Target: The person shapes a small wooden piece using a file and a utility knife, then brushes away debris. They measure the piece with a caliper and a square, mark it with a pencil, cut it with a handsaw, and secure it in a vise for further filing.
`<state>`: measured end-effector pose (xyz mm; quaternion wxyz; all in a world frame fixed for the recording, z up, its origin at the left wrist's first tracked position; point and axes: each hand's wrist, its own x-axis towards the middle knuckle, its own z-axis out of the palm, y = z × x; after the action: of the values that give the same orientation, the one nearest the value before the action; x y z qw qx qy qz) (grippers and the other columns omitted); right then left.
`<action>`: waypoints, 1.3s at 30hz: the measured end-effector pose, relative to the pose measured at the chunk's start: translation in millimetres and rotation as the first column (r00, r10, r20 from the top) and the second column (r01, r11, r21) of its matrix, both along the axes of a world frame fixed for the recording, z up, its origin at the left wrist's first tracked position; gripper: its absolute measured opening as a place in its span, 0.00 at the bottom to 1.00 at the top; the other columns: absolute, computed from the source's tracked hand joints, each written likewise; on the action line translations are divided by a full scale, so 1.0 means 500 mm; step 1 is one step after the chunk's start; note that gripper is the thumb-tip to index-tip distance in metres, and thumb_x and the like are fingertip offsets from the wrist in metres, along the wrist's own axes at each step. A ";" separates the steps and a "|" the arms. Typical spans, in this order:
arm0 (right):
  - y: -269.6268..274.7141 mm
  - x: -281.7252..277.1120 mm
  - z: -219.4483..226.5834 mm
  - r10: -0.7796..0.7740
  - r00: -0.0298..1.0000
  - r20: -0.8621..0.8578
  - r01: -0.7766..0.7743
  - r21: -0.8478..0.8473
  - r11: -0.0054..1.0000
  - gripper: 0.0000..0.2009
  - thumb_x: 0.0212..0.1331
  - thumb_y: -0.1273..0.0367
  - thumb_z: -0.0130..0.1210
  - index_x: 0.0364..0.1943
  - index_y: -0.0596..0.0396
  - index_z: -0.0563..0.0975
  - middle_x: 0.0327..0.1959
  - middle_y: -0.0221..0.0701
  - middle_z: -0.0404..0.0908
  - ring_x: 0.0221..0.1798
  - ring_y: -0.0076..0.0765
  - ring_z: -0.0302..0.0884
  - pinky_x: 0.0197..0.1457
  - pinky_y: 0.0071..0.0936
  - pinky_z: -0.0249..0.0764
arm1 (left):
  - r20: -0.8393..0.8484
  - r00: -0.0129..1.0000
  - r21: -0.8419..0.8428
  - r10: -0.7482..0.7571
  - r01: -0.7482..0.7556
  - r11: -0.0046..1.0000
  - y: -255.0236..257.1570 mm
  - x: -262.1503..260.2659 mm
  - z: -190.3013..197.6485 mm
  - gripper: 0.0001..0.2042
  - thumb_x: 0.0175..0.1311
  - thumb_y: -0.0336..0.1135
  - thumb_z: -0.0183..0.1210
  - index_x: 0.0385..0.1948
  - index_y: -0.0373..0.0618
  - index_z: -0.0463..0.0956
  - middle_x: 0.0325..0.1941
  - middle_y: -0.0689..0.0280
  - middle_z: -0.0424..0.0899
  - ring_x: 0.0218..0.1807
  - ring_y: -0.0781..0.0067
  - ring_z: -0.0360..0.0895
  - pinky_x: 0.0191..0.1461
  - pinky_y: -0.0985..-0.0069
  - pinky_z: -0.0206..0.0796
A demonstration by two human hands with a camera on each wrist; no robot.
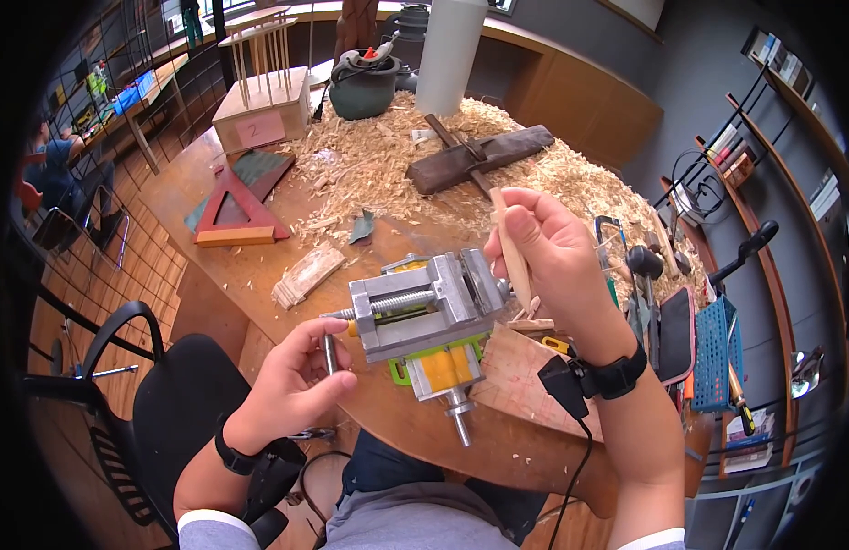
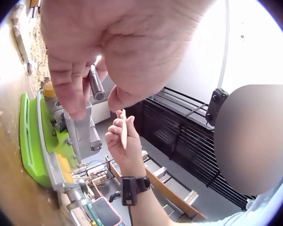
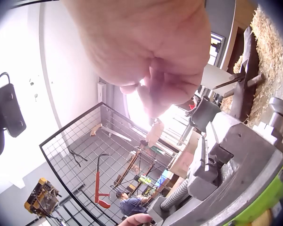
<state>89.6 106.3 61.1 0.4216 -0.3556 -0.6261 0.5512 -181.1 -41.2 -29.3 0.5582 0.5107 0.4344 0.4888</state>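
A grey metal drill-press vise on a green and yellow base sits at the table's near edge. My left hand is at its left end, fingers and thumb curled about the steel handle bar of the screw. In the left wrist view this bar shows between fingers and thumb. My right hand pinches a slim, pale carved wooden piece, upright, just right of the vise's far end. The vise jaws have a narrow gap, with no wooden piece seen between them.
Wood shavings cover the table's back, around a dark wooden plane-like tool. A red triangle and a wood offcut lie left. A blue basket and tools stand right. A black chair is at left.
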 end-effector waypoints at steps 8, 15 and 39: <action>-0.028 0.043 -0.003 0.173 0.983 -0.061 -0.183 -0.252 0.950 0.12 0.70 0.60 0.55 0.43 0.53 0.70 0.33 0.31 0.81 0.26 0.19 0.77 0.28 0.17 0.73 | 0.012 1.000 0.037 0.004 -0.005 0.999 -0.005 0.003 -0.018 0.33 0.60 0.21 0.65 0.67 0.43 0.60 0.45 0.66 0.74 0.46 0.81 0.74 0.50 0.82 0.69; -0.037 0.045 0.014 0.177 0.972 0.154 -0.120 -0.324 0.939 0.16 0.60 0.73 0.56 0.52 0.60 0.74 0.35 0.30 0.82 0.30 0.19 0.76 0.31 0.19 0.73 | 0.083 0.996 0.028 0.044 -0.046 0.999 0.003 0.006 -0.002 0.30 0.62 0.23 0.65 0.65 0.39 0.62 0.39 0.69 0.75 0.40 0.84 0.74 0.44 0.84 0.67; 0.023 0.001 0.049 0.250 0.959 0.133 -0.117 -0.617 0.778 0.11 0.65 0.69 0.55 0.44 0.65 0.79 0.37 0.37 0.82 0.31 0.32 0.84 0.34 0.25 0.84 | -0.087 0.960 0.094 0.266 -0.257 0.962 0.143 -0.035 -0.004 0.09 0.74 0.36 0.55 0.47 0.41 0.75 0.24 0.75 0.72 0.22 0.89 0.66 0.25 0.87 0.59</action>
<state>90.3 117.7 85.5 0.1626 -0.4636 -0.4900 0.7201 -198.7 30.3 -31.2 0.4452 0.4947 0.5049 0.5497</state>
